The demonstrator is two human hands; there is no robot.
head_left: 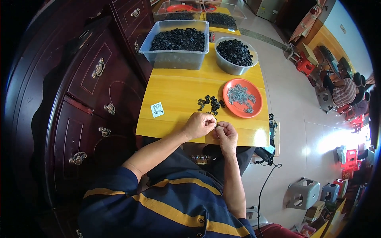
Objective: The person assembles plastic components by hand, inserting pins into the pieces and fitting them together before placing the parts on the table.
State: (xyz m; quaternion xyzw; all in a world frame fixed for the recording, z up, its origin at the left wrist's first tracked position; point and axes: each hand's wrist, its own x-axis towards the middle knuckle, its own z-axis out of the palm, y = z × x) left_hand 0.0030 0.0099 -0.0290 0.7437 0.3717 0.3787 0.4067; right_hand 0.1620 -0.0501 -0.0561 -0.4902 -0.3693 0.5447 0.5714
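Note:
My left hand (201, 125) and my right hand (226, 137) meet over the near edge of a yellow table (174, 89). Both are closed, fingertips pinched together around something small that I cannot make out. Just beyond them lies a loose pile of small black plastic parts (214, 104). To the right of the pile, an orange-red plate (256, 106) carries many small silvery-grey metal pieces (239, 96). Farther back stand a clear rectangular bin (178, 59) and a round clear tub (233, 70), each heaped with similar black parts.
A white printed label (157, 110) lies on the table's left. Dark wooden drawers (95, 75) border the left side. Another table with bins (220, 20) stands beyond. On the right are a black cable (262, 186), a grey stool (303, 193) and seated people (344, 91).

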